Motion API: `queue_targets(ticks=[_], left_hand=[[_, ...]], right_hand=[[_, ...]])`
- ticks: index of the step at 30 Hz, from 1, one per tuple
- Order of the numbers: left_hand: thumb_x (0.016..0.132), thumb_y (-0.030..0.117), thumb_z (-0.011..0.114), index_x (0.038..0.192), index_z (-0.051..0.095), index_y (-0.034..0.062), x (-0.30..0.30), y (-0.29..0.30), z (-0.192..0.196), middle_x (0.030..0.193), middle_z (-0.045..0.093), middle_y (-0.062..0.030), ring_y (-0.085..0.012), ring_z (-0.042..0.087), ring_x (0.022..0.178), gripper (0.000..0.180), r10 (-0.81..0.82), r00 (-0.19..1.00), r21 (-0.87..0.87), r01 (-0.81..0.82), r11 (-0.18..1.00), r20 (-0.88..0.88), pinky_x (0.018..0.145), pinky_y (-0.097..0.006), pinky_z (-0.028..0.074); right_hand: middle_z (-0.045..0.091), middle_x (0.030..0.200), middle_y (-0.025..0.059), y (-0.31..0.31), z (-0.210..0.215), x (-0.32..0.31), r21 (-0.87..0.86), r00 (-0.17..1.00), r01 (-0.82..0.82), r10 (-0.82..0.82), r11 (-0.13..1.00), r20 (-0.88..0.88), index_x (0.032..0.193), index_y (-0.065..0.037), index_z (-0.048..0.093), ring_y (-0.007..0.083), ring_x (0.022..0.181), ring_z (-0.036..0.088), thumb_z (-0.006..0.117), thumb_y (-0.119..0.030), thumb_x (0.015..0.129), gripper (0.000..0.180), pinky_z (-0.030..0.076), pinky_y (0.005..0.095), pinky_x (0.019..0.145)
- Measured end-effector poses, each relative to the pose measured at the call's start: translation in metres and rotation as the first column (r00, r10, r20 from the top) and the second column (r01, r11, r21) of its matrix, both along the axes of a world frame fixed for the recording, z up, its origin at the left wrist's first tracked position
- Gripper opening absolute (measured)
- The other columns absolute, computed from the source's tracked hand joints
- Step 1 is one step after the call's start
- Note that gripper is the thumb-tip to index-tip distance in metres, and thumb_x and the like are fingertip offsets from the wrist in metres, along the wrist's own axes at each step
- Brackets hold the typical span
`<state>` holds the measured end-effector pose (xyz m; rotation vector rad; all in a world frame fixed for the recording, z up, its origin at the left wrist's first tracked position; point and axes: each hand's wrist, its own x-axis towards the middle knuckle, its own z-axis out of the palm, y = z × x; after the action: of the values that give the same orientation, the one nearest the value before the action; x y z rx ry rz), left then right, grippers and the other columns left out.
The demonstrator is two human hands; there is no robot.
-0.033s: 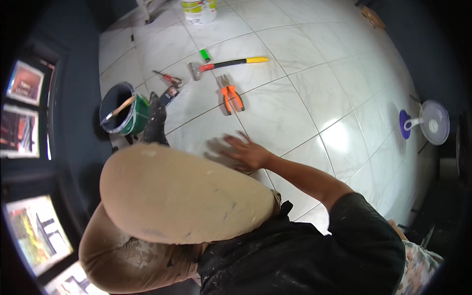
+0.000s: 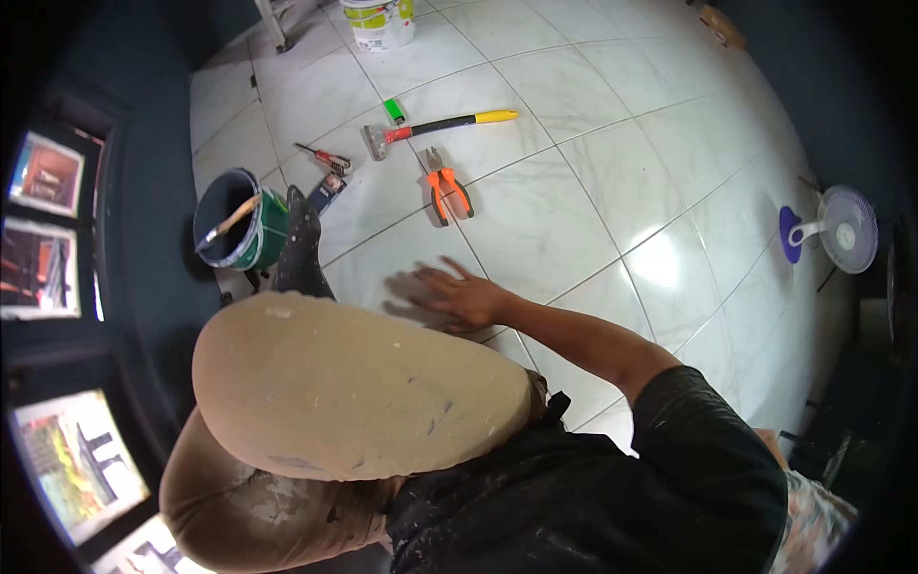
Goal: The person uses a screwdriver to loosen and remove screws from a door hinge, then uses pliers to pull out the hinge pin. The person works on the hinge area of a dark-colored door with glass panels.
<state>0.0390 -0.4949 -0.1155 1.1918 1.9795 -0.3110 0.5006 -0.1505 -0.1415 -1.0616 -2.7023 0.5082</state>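
My right hand (image 2: pixel 461 295) reaches past my bent knee, palm down over the white tiles, fingers spread and holding nothing. Whether it touches the floor I cannot tell. Beyond it lie combination pliers (image 2: pixel 447 187) with orange and black handles, jaws pointing away. Farther off rests a long-handled scraper (image 2: pixel 440 127) with a metal head, red collar and yellow end. A small green object, perhaps a lighter (image 2: pixel 394 111), is beside the scraper's head. To the left are a red-handled screwdriver (image 2: pixel 325 156) and a dark flat packet (image 2: pixel 328 192). My left hand is out of sight.
A green bucket (image 2: pixel 272 230) with a paintbrush (image 2: pixel 229 222) across its rim stands by the left wall. A white and lime tub (image 2: pixel 382 29) and a ladder foot (image 2: pixel 277 29) are at the back. At right stands a purple-white fan (image 2: pixel 841 230).
My right hand has shifted slightly left over the tiles, its fingers still spread. The whole view has shifted a little; the tools lie as before.
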Motion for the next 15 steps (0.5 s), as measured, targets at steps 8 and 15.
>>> queue_targets(ticks=[8,15], left_hand=[[0.099,0.031,0.068,0.132,0.068,0.0057,-0.006,0.016,0.003,0.133,0.067,-0.0189,-0.0328,0.065,0.123,0.041,0.092,0.996,-0.006,-0.092,0.996,0.002,0.104,-0.045,0.052],[0.099,0.029,0.07,0.126,0.073,0.0056,-0.005,-0.064,0.032,0.126,0.072,-0.0182,-0.0321,0.07,0.117,0.036,0.128,0.982,-0.04,-0.123,0.992,0.142,0.1,-0.043,0.056]], right_hand=[[0.044,0.161,0.0274,0.101,-0.014,-0.083,0.124,0.695,0.716,-0.685,0.687,-0.22,0.15,-0.005,0.057,0.0425,0.154,0.039,0.064,-0.045,0.098,0.066,0.024,0.0671,0.127],[0.053,0.151,0.0213,0.154,-0.06,0.081,-0.2,0.392,0.901,-0.92,0.386,-0.011,0.149,-0.005,0.058,0.0351,0.141,0.05,0.06,-0.041,0.105,0.057,0.035,0.0571,0.117]])
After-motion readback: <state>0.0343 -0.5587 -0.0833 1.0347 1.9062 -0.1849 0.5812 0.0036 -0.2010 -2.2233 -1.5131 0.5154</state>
